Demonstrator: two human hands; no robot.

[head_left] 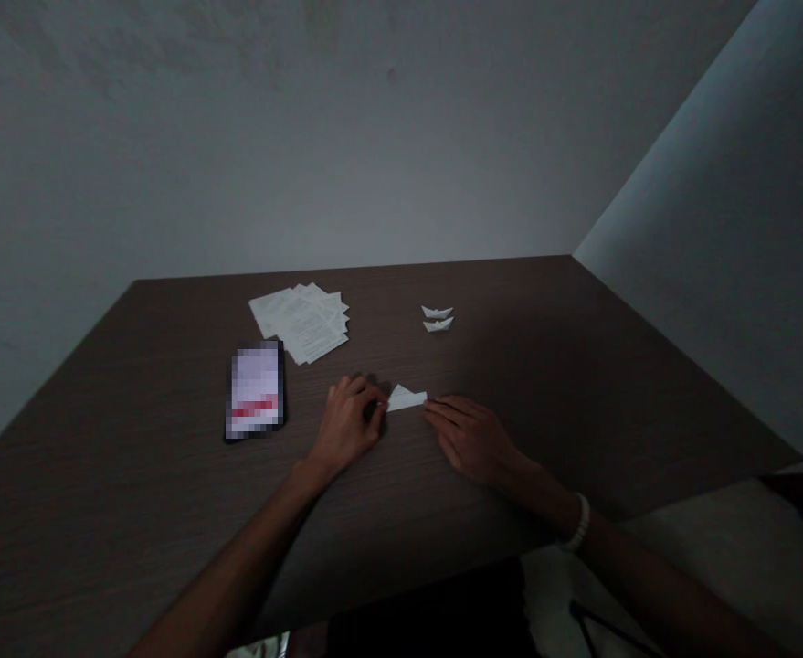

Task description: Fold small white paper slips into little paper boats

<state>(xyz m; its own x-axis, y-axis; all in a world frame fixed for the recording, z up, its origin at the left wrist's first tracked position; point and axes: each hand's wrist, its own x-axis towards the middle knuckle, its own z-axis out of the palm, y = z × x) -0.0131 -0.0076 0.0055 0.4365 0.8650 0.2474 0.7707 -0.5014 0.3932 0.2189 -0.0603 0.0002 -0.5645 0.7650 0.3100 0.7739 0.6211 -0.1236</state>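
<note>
A small folded piece of white paper (406,399) lies on the dark wooden table, with a triangular peak above a straight band. At its left end my left hand (350,422) pinches the paper between thumb and forefinger. My right hand (470,437) is at the other end, its fingertips held together against the paper's right edge. Beyond the hands, two small folded paper boats (438,324) stand one behind the other.
Several printed sheets of paper (301,320) lie fanned out at the back left. In front of them is a phone (255,391) with its screen lit and blurred. The table (579,366) meets a grey wall (401,164) at its back edge.
</note>
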